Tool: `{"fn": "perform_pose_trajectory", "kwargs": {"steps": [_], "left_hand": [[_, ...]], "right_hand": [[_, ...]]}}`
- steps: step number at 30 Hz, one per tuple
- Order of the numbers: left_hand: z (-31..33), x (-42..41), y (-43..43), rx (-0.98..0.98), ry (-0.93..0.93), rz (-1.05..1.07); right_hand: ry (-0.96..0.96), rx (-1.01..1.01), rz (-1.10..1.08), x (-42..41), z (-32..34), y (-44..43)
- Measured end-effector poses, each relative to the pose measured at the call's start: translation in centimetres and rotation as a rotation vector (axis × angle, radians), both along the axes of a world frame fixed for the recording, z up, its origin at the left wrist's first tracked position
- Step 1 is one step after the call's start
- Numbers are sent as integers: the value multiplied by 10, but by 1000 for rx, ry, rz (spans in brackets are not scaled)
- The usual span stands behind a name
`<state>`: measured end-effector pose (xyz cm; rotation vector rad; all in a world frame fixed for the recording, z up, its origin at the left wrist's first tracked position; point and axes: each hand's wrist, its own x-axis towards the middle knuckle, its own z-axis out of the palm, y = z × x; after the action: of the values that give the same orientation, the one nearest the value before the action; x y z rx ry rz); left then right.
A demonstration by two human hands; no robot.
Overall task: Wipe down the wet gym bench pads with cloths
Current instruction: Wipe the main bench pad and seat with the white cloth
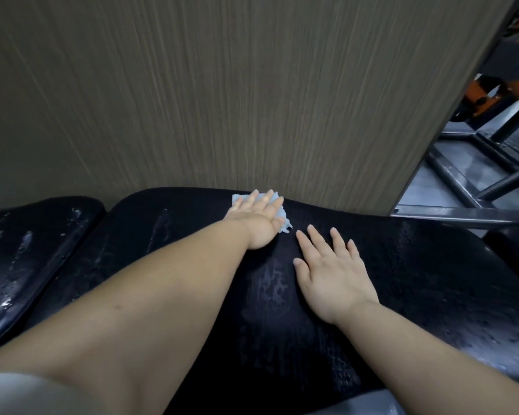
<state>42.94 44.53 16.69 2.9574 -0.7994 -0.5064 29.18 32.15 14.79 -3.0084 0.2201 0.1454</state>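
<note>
**Bench pad under both hands, cloth at its far edge**

Bench pad (417,280), black and beaded with water, fills the foreground. The left hand (259,218) presses a pale blue cloth (238,199) flat with straight fingers at the pad's far edge, close against the wood-grain wall panel (222,100). The right hand (330,271) lies flat just beside it, fingers spread, holding nothing. A second wet pad (27,250) sits to the left across a narrow gap. Wet surface runs right toward a black metal frame (462,175).
</note>
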Motion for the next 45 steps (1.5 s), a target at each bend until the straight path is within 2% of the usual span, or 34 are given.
{"fn": "perform_pose_trajectory", "kwargs": {"steps": [13, 31, 37, 45], "left_hand": [[1, 8, 0, -37, -1, 23], [1, -164, 79, -58, 82, -128], [-1, -198, 104, -51, 87, -159], [-1, -223, 121, -43, 97, -170]], "right_hand": [[-14, 11, -47, 7, 0, 3], [20, -7, -153, 5, 5, 16], [78, 38, -217, -5, 9, 28], [83, 10, -176, -28, 7, 40]]}}
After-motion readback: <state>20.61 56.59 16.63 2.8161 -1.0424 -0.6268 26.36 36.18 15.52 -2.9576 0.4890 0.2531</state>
